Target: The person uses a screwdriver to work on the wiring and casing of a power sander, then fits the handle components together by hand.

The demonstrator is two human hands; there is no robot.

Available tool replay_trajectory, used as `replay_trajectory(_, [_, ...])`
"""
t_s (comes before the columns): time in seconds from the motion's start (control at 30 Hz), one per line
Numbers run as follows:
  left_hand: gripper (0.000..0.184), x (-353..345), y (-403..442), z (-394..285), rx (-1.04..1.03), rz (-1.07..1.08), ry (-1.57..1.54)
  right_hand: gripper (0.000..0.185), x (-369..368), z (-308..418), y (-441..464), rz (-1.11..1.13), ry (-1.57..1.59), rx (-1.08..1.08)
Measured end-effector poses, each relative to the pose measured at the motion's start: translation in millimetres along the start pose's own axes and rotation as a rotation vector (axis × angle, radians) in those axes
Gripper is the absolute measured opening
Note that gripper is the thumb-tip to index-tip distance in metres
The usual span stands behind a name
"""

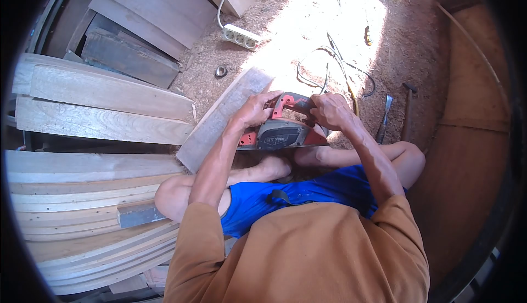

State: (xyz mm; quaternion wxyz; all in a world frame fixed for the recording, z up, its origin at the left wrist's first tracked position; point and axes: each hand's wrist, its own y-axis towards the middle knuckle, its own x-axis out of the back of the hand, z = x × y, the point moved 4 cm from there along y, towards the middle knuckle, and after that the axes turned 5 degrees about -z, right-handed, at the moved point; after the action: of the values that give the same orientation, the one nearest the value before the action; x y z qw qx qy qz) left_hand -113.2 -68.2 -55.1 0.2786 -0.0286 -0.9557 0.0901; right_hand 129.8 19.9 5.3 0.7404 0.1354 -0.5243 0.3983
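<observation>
A red and black electric planer [282, 134] is held above my folded legs, its side turned toward me. My left hand [257, 110] grips its left end near the front of the handle. My right hand [331, 111] is closed around the right end of the handle. Beside my left forearm a grey-brown wooden board [222, 113] lies slantwise on the ground, its near end by my left knee. The planer's underside is hidden, so I cannot tell whether it touches anything below.
Stacked planks [104, 97] line the left side. A white power strip [240, 37] and a dark tape-like ring [220, 72] lie on the shavings-covered ground. Black cables [343, 64] run ahead. A chisel [385, 117] and a hammer [407, 111] lie right, near a brown wooden panel [475, 111].
</observation>
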Motion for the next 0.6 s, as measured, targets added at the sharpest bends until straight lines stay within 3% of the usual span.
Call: replay_trajectory(0.6, [0.062,-1,-3,-2,0.032,0.025,-0.144,0.026,0,2,7,0.046,-0.005,-0.047])
